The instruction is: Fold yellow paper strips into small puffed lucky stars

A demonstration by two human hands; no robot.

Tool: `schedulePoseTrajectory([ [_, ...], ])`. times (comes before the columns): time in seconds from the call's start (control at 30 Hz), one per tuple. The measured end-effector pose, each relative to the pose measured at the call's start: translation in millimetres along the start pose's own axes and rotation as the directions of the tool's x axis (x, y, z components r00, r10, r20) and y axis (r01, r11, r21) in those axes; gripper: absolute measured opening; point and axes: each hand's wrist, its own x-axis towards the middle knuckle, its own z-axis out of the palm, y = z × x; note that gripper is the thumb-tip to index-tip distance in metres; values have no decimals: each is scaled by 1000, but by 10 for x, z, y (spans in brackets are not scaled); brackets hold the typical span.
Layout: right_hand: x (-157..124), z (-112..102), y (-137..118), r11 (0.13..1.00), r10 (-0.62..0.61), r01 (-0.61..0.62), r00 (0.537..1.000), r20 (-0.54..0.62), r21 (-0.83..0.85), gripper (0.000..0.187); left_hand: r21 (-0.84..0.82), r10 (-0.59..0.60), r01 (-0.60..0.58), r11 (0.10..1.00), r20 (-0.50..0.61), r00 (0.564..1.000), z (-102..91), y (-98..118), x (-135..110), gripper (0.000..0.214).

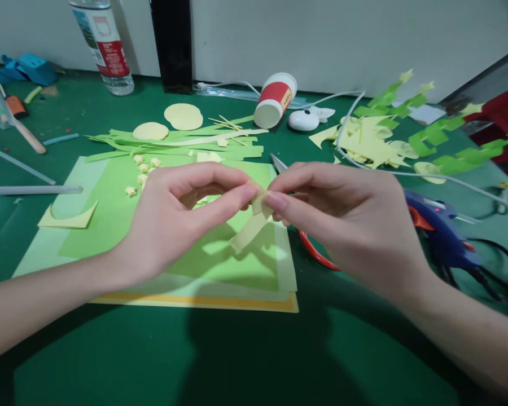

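My left hand [182,217] and my right hand [347,217] meet above a stack of green and yellow paper sheets [110,225]. Both pinch a pale yellow paper strip [252,225] between thumb and fingertips; its folded top sits between the fingertips and its loose end hangs down to the left. Several small folded yellow paper stars [143,169] lie on the sheets behind my left hand. Red-handled scissors [313,254] lie under my right hand, their blade tip showing near the sheets' far edge.
Cut green strips [173,144], yellow circles [183,115] and yellow scraps [368,144] lie farther back on the green table. A tipped paper cup [274,100], a water bottle [104,45], a blue glue gun [442,231] with cables, and pens at left surround the work.
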Motion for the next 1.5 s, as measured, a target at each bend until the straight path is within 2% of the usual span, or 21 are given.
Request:
schedulePoseTrajectory([
  [0.13,-3,-7,-8,1000,23,-23,1000,3,-2,10,48,-23,24,999,-18,1000,0,-1,1,8],
  [0.37,4,-20,-5,972,192,-211,967,169,106,7,17,-20,20,1000,8,1000,0,15,-5,6],
  [0.6,-11,-32,-4,961,206,-232,963,171,149,5,30,-66,66,997,13,998,9,6,-11,6],
  [0.7,-7,-44,-9,969,195,-215,968,159,121,5,9,-95,95,995,13,995,4,-5,1,6],
  [0.9,4,-58,-4,980,170,-179,980,103,86,7,-77,-116,122,990,83,990,6,-15,22,5],
  [1.1,26,-68,4,985,139,-146,987,80,89,7,-41,-75,77,996,54,996,6,-14,16,4],
  [1.27,32,-90,4,995,96,-97,994,44,0,7,-13,-90,91,996,68,994,2,-15,14,5],
  [1.4,15,-90,4,997,77,-77,997,32,-14,8,-36,-39,43,998,116,993,-7,-18,13,10],
  [1.5,14,-74,13,999,43,-44,998,51,30,6,45,27,-37,998,208,978,-4,-28,-3,19],
])
